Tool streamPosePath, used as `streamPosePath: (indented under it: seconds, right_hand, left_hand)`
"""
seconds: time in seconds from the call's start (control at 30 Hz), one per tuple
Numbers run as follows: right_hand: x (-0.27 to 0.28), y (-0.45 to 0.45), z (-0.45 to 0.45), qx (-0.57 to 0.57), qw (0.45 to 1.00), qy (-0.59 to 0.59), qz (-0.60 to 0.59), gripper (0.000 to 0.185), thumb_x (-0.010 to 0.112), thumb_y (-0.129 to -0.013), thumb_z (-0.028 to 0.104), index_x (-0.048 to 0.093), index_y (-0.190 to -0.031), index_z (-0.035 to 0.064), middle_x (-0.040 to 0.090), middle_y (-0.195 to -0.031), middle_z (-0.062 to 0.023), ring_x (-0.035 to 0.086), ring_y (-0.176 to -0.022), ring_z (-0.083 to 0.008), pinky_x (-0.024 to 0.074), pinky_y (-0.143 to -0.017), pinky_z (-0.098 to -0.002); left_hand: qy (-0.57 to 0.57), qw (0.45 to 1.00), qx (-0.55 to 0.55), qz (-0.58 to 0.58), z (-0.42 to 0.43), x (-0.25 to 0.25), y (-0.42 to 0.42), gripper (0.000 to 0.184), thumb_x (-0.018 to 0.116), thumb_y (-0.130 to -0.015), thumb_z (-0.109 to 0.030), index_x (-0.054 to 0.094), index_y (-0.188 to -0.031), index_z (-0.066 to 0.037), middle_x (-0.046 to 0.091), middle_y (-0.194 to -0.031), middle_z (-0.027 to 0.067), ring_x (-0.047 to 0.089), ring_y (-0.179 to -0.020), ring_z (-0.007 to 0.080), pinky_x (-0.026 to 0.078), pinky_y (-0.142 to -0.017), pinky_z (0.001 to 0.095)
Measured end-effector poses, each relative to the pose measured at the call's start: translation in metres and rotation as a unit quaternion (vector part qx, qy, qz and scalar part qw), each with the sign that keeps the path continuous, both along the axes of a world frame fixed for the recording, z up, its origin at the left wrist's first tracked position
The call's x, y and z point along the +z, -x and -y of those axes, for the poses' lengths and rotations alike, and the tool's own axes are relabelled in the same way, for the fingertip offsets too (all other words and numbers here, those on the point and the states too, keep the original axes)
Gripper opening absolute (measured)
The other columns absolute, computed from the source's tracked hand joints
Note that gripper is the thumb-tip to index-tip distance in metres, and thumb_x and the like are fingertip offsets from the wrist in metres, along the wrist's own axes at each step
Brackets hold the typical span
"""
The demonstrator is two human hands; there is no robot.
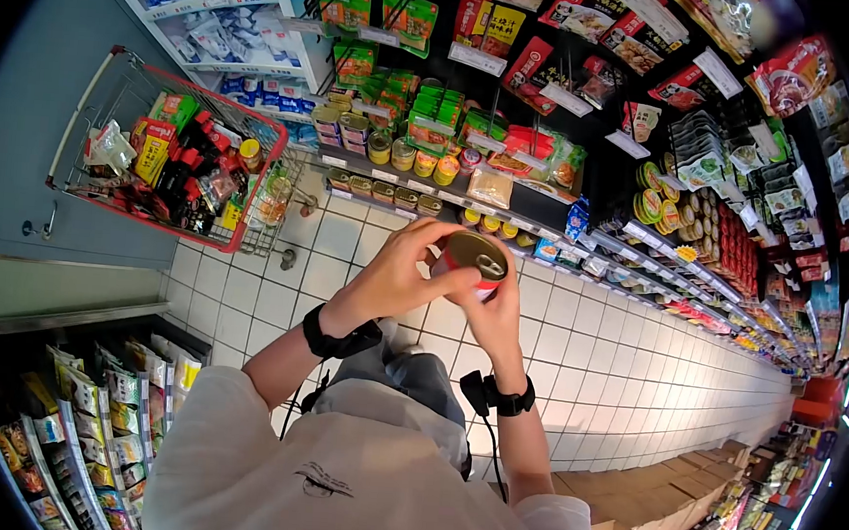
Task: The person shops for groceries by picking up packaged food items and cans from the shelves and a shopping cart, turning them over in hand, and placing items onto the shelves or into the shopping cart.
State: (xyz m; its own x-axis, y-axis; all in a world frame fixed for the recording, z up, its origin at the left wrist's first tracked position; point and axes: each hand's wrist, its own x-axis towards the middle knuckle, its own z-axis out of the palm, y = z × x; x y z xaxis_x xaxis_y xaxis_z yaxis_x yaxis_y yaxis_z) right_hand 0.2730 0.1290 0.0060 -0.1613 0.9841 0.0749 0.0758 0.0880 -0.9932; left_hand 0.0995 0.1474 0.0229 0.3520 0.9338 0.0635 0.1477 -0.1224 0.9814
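A red tin can (pixel 476 259) with a gold pull-tab lid is held in front of my chest, its lid tilted up toward me. My left hand (pixel 406 269) is closed around the can's left side, its thumb reaching across the near side. On the right, my right hand (pixel 496 314) grips the can as well, its fingers along the right edge. Both hands touch the can, and parts of its label are covered by fingers. Beyond it, a low shelf holds yellow-lidded jars (pixel 446 171) and several flat tins (pixel 382 192).
A red-rimmed shopping cart (pixel 275 156) full of packaged goods stands at the left, by a grey door (pixel 20 138). Hanging food packets (pixel 489 23) fill the shelves ahead. Cardboard boxes (pixel 659 498) line the lower right. Snack racks (pixel 108 420) stand lower left. White tiles (pixel 584 375) cover the floor.
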Motion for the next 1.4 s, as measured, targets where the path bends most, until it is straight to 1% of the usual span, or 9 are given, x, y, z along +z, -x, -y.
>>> streamPosePath:
  seconds: [0.13,0.23,0.37,0.53,0.63,0.9,1.03,1.2,1.4]
  right_hand:
    - [0.01,-0.014,-0.027,0.024,0.9,0.268,-0.343,0.056,0.048,-0.099,0.044,0.046,-0.133,-0.0002,0.061,-0.119,-0.0145,0.065,-0.105,-0.0243,0.0546,-0.087,-0.0363]
    - [0.018,-0.027,-0.056,0.05,0.877,0.285,-0.382,0.061,0.041,-0.099,0.05,0.046,-0.131,-0.0013,0.064,-0.11,-0.0173,0.068,-0.092,-0.0278,0.0588,-0.075,-0.0416]
    - [0.007,-0.05,-0.087,0.129,0.843,0.319,-0.413,0.068,0.032,-0.099,0.057,0.047,-0.129,-0.0019,0.067,-0.097,-0.0184,0.07,-0.077,-0.0294,0.0598,-0.07,-0.0412]
    - [0.004,-0.095,-0.125,0.155,0.844,0.338,-0.387,0.067,0.034,-0.099,0.057,0.05,-0.128,-0.0012,0.066,-0.102,-0.0164,0.069,-0.085,-0.0262,0.0596,-0.071,-0.0404]
    - [-0.005,-0.128,-0.144,0.028,0.929,0.31,-0.2,0.061,0.048,-0.098,0.052,0.052,-0.13,0.0005,0.062,-0.115,-0.0095,0.062,-0.101,-0.0138,0.0538,-0.082,-0.0287]
    - [-0.052,-0.192,-0.176,0.117,0.937,0.311,-0.105,0.052,0.069,-0.09,0.034,0.057,-0.124,-0.0033,0.067,-0.103,-0.008,0.063,-0.088,-0.0106,0.0533,-0.075,-0.0237]
    - [-0.078,-0.201,-0.193,0.132,0.92,0.357,-0.095,0.048,0.071,-0.087,0.033,0.062,-0.118,-0.003,0.068,-0.097,-0.0092,0.064,-0.077,-0.0118,0.0542,-0.064,-0.0228]
    - [-0.108,-0.192,-0.212,0.12,0.905,0.396,-0.101,0.05,0.069,-0.088,0.034,0.062,-0.119,-0.0039,0.068,-0.095,-0.0084,0.061,-0.067,-0.0109,0.0528,-0.059,-0.0226]
    - [-0.195,-0.166,-0.224,0.051,0.909,0.392,-0.136,0.054,0.067,-0.09,0.036,0.057,-0.126,-0.004,0.067,-0.099,-0.0082,0.061,-0.069,-0.011,0.0509,-0.062,-0.0218]
  left_hand:
    - [0.003,0.999,-0.008,0.031,-0.021,0.013,-0.006,0.067,0.078,-0.079,-0.016,0.047,-0.137,-0.003,0.056,-0.119,0.01,0.056,-0.101,0.0154,0.048,-0.074,0.0265]
    - [-0.138,0.99,0.011,-0.036,-0.048,0.009,-0.016,0.066,0.077,-0.079,-0.011,0.048,-0.137,-0.002,0.057,-0.117,0.0116,0.059,-0.097,0.0192,0.049,-0.074,0.0272]
    - [-0.069,0.997,-0.017,-0.01,-0.082,0.01,-0.034,0.06,0.074,-0.081,-0.007,0.049,-0.135,0.001,0.058,-0.118,0.0137,0.061,-0.098,0.0183,0.052,-0.081,0.0298]
    - [-0.049,0.998,-0.029,-0.004,-0.119,0.003,-0.067,0.055,0.073,-0.083,-0.008,0.049,-0.131,0.007,0.058,-0.117,0.016,0.063,-0.094,0.0155,0.052,-0.082,0.0282]
    - [0.066,0.996,-0.064,0.018,-0.143,0.006,-0.09,0.049,0.069,-0.089,-0.012,0.049,-0.129,0.009,0.058,-0.116,0.0146,0.063,-0.095,0.015,0.052,-0.083,0.0284]
    - [0.282,0.947,-0.142,-0.065,-0.181,-0.048,-0.133,0.053,0.068,-0.092,-0.022,0.046,-0.133,0.003,0.057,-0.123,0.0142,0.062,-0.102,0.0175,0.054,-0.081,0.0299]
    - [-0.036,0.965,-0.212,-0.149,-0.195,-0.048,-0.147,0.082,0.08,-0.077,-0.024,0.035,-0.144,-0.008,0.04,-0.141,0.0156,0.043,-0.131,0.0301,0.043,-0.102,0.0397]
    - [-0.036,0.945,-0.265,-0.188,-0.218,-0.082,-0.151,0.083,0.082,-0.071,-0.018,0.039,-0.141,-0.009,0.043,-0.138,0.0152,0.042,-0.129,0.0338,0.038,-0.106,0.0392]
    - [-0.022,0.967,-0.153,-0.202,-0.231,-0.171,-0.135,0.076,0.083,-0.072,-0.023,0.044,-0.133,-0.003,0.053,-0.125,0.0182,0.052,-0.118,0.0346,0.042,-0.099,0.0395]
